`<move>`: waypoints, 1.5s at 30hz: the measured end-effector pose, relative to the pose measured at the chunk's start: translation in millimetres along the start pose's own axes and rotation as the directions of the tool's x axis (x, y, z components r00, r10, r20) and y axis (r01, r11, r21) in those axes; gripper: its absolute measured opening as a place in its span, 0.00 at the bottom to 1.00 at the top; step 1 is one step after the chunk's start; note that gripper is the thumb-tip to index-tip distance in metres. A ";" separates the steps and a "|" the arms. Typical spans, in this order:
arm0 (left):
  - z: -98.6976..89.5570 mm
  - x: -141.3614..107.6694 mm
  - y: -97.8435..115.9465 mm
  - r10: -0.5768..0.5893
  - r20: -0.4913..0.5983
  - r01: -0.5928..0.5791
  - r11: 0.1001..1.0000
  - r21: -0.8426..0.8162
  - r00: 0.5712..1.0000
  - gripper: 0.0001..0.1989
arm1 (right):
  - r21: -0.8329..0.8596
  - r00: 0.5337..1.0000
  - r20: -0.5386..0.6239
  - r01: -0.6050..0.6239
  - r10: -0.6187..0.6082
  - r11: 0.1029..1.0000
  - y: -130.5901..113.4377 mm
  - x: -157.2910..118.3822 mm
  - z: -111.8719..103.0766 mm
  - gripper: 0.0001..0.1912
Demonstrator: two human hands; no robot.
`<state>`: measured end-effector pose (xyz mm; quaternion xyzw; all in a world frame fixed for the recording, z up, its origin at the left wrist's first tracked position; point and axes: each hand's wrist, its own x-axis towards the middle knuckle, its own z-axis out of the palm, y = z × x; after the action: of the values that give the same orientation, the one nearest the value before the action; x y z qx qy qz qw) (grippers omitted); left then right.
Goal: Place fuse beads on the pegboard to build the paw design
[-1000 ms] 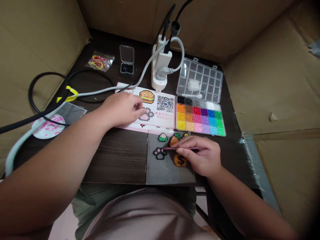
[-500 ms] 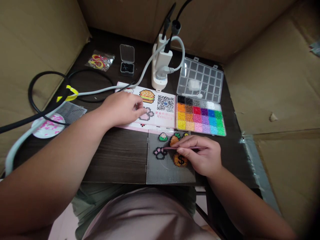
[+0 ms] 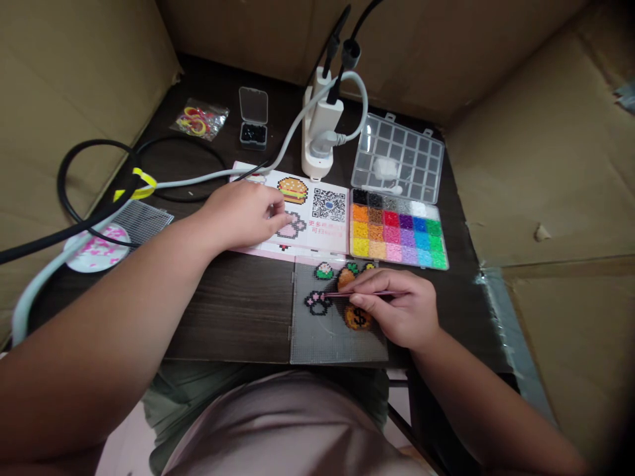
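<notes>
Orange bead carrot point(image 3: 346, 278) under right hand point(image 3: 397, 309)

Site is a makeshift craft station: a dark wood-grain desk point(image 3: 233, 311) hemmed in by brown corrugated cardboard panels point(image 3: 570, 165), holding a clear plastic compartment box of multicoloured fuse beads point(image 3: 397, 228).

Right hand point(image 3: 397, 311) with apparent tweezers point(image 3: 337, 294) over a bead pegboard point(image 3: 317, 347), left hand point(image 3: 243, 215) on a printed card point(image 3: 330, 241)
</notes>
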<state>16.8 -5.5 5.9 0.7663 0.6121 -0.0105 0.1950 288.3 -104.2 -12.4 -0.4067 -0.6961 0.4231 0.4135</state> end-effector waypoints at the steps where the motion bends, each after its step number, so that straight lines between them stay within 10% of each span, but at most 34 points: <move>1: 0.0 0.1 0.1 0.000 -0.001 0.000 1.000 -0.002 1.000 0.18 | 0.000 1.000 0.000 -0.004 0.004 1.000 -0.1 0.0 -0.1 0.08; 36: 0.5 1.0 -1.6 0.030 0.005 -0.030 1.000 -0.006 1.000 0.18 | 0.027 0.994 -0.109 0.035 -0.031 0.999 -1.1 0.4 -6.4 0.04; 45: 0.9 1.7 -4.9 0.020 0.023 -0.019 0.998 -0.054 1.000 0.17 | -0.309 0.702 -0.691 -0.072 -0.172 0.948 16.8 -6.8 -80.3 0.08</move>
<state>12.8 -3.3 3.2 0.7665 0.6024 -0.0010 0.2228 368.1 -85.0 -5.4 -0.5788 -0.5517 0.1064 0.5911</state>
